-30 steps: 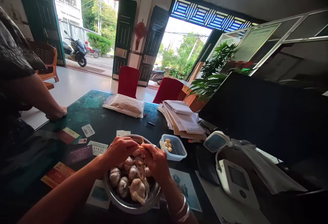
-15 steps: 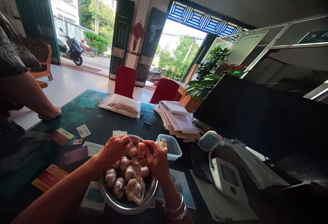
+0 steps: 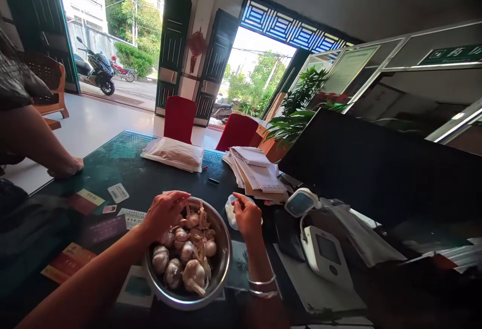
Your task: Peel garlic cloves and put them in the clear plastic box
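Observation:
A round metal bowl point(image 3: 223, 273) holds several garlic bulbs point(image 3: 194, 275), some with dry stalks and loose papery skin. My left hand point(image 3: 165, 213) is over the bowl's far left side, its fingers stretched and apart above the bulbs. The palm side is hidden. To the right, my right hand point(image 3: 246, 216) hovers over a small clear plastic container point(image 3: 230, 222) and covers much of it. Its thumb and fingertips appear slightly apart, with nothing visible between them. Pale peeled cloves point(image 3: 229, 210) show at the container's left side.
Paper stacks point(image 3: 258, 171), a wrapped packet point(image 3: 175, 154) and a dark pen point(image 3: 213, 181) lie farther back on the desk. Cards point(image 3: 105, 228) are at left, a blood pressure monitor point(image 3: 327, 256) and black screen point(image 3: 376, 168) at right. Another person's arm point(image 3: 48, 143) rests at the left edge.
My right hand has moved from the garlic in the bowl rightward to above the plastic container. My left hand has shifted slightly left, apart from the right. The view has turned a little right.

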`<state>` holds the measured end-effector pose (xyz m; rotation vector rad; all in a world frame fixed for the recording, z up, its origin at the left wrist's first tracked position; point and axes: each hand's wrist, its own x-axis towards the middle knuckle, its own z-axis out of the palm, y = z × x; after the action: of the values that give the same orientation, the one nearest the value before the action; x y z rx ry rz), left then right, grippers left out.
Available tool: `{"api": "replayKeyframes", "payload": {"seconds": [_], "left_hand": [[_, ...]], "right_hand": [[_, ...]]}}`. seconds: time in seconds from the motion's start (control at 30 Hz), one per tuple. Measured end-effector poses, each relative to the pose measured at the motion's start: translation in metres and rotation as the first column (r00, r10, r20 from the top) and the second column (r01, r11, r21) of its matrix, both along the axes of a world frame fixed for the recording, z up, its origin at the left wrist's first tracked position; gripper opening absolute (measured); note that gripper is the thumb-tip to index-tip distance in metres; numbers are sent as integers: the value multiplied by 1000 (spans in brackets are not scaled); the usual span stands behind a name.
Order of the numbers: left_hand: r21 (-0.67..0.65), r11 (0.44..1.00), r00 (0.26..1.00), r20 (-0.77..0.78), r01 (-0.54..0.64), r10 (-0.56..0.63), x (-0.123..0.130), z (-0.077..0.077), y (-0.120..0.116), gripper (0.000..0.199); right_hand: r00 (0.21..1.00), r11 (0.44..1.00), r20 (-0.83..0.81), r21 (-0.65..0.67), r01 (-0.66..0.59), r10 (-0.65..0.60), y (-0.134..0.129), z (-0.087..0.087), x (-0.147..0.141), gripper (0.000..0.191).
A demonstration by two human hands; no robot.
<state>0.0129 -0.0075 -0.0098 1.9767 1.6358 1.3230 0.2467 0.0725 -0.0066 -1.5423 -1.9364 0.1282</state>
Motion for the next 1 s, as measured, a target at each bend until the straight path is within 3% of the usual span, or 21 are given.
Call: {"api": "replayKeyframes", "payload": {"seconds": [0.1,0.27,0.37,0.53,0.63,0.73,1.0], "left_hand": [[-16,999,998,43,-44,44,-2,0,1,25],[18,997,995,68,-70,68,-5,-3,2,25],[25,998,995,79,-61,59,-5,-4,3,25],[14,997,994,81,-73,72,-6,-1,3,24],[-12,997,993,91,-72,72,-8,2,3,24],[-32,998,992,111,-63,66,-9,3,3,24],[-77,997,998,66,1,4,-12,4,5,24]], "right_hand": [[978,981,-81,-10,-192,191,-15,7,-13,27],[898,909,141,-100,-405,416,-46,37,-38,23],[849,878,227,-138,-457,478,-51,47,-56,24],[798,815,173,-173,-553,578,-39,30,-72,20],[755,758,116,-221,-614,645,-34,16,-69,15],[700,712,162,-281,-643,696,-35,11,-65,15],[622,682,282,-320,-657,731,-36,1,-68,10]]}}
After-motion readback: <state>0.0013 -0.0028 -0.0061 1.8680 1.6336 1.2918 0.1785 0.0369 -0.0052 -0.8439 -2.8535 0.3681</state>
